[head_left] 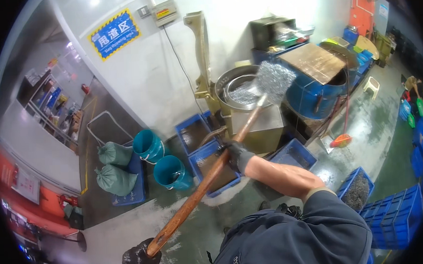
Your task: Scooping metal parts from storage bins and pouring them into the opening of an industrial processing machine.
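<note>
With both hands in dark gloves I hold a long wooden-handled shovel (193, 200) slantwise across my front. My left hand (141, 258) is closed round the low end of the handle. Farther up the shaft, my right hand (235, 155) is wrapped round it. A heap of shiny metal shavings (274, 78) covers the shovel's blade. The loaded blade is at the right side of a round metal machine drum (222, 91), and I cannot tell how high above the rim it is. More silvery shavings (244, 93) show inside the drum.
Blue trays (215, 169) lie before the machine. Two teal buckets (173, 173) and a trolley (137, 191) with green sacks (116, 179) stand left. Right are a blue drum (310, 98) under a board (314, 62), a crate of shavings (357, 191) and stacked blue crates (393, 218).
</note>
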The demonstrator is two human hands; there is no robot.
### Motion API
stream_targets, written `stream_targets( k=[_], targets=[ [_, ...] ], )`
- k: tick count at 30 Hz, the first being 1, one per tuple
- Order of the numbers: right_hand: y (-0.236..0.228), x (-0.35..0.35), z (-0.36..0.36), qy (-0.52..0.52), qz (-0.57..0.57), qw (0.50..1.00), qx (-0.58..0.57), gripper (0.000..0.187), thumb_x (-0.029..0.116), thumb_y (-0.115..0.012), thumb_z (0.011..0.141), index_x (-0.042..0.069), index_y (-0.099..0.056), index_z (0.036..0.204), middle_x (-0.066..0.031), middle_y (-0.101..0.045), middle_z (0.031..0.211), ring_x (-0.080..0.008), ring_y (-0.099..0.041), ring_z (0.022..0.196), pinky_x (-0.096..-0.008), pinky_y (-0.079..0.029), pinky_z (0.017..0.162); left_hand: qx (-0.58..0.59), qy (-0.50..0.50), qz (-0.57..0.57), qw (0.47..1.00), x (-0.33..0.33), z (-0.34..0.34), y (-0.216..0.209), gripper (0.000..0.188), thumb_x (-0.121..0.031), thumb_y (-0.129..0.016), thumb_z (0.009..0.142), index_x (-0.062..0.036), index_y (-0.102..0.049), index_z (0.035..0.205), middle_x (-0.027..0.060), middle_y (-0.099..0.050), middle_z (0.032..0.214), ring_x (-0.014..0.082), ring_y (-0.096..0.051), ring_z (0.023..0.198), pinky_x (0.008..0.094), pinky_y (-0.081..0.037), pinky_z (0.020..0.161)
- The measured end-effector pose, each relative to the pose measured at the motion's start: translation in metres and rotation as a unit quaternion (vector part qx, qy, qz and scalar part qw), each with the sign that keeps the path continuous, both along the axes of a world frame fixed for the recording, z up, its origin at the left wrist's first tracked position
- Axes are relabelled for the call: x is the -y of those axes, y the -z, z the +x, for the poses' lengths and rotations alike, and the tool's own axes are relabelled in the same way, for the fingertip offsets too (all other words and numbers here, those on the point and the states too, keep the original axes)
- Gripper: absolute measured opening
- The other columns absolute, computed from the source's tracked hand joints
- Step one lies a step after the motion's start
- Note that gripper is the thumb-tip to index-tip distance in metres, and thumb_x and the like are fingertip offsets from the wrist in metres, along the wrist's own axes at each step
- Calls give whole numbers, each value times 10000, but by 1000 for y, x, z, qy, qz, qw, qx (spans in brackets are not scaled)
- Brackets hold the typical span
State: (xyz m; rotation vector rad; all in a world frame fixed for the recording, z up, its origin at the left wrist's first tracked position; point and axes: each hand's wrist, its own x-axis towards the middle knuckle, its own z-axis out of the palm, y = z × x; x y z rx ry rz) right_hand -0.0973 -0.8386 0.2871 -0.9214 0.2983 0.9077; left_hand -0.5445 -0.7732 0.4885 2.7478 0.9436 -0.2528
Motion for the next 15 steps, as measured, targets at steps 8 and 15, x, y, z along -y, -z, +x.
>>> stream_targets(
  k=[8, 15],
  targets=[
    [-5, -60, 47, -71, 394, 913, -84, 204, 308, -726, 833, 141, -611, 808, -24, -617, 691, -189, -587, 600, -334, -513, 566, 72, -32, 291, 953, 64, 35, 70, 628, -261, -701, 839, -203, -480, 1424, 98, -599, 831, 257, -600, 640, 408, -490, 552],
    [105, -81, 53, -11, 265, 960, -91, 294, 381, -716, 846, 120, -581, 849, -66, -612, 683, -231, -574, 533, -359, -524, 515, -8, -142, 195, 971, 88, 54, 100, 481, -223, -639, 805, -184, -569, 1279, 144, -648, 853, 345, -665, 741, 486, -521, 636]
  ],
)
